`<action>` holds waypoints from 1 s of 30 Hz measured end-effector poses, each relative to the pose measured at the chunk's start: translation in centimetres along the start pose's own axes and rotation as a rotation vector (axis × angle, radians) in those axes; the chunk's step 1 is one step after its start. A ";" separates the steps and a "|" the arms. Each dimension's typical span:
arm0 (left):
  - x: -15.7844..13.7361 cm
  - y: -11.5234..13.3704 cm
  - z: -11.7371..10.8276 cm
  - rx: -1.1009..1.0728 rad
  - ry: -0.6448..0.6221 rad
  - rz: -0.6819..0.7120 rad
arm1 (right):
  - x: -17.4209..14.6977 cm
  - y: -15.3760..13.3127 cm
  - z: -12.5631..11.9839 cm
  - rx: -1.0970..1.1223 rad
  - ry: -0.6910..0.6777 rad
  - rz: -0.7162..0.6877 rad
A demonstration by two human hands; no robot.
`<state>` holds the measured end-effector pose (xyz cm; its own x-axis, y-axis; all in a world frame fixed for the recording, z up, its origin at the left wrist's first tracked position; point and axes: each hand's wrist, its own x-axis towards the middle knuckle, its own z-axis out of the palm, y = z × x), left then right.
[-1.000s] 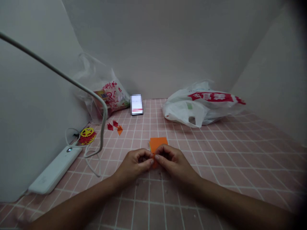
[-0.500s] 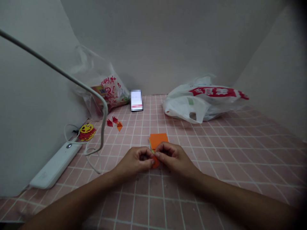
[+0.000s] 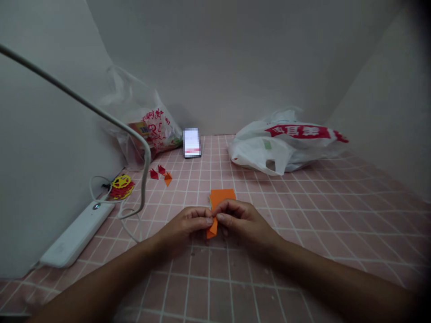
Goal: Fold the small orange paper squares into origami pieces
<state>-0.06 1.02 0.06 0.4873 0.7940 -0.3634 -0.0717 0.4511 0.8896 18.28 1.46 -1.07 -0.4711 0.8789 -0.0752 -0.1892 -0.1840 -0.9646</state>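
Between my fingertips is a small folded piece of orange paper [image 3: 212, 230], its lower end hanging below my thumbs. My left hand [image 3: 191, 224] pinches it from the left, thumb against fingers. From the right, my right hand [image 3: 240, 219] pinches its upper part. Just behind my hands lies a stack of orange paper squares [image 3: 222, 195] on the tiled-pattern tabletop, partly covered by my right fingers. Farther left rest small folded paper pieces, an orange one [image 3: 168, 179] and two red ones [image 3: 154, 174].
A lit phone [image 3: 191, 142] leans near the back wall. Filled plastic bags stand at the back left [image 3: 158, 130] and back right [image 3: 286, 146]. Along the left wall are a white power strip [image 3: 77, 233], yellow and red cut-out shapes [image 3: 121, 186] and a grey cable [image 3: 145, 170] arching forward.
The folded orange paper has turned between my fingers and now shows a narrower, brighter face. My left fingers have closed in on it, and both hands stay close together.
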 end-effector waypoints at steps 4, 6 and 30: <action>-0.1 0.1 0.2 0.015 -0.034 -0.002 | 0.2 0.1 -0.1 -0.002 0.039 0.001; 0.0 0.1 0.2 0.053 -0.019 0.015 | 0.3 0.1 -0.1 0.012 0.066 -0.007; 0.3 0.0 -0.5 -0.156 -0.158 -0.025 | 0.0 -0.1 -0.2 -0.115 -0.055 -0.080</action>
<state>-0.34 1.40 -0.19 0.6204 0.7134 -0.3259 -0.1856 0.5372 0.8228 18.43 1.54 -1.03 -0.5056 0.8626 0.0140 -0.1298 -0.0600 -0.9897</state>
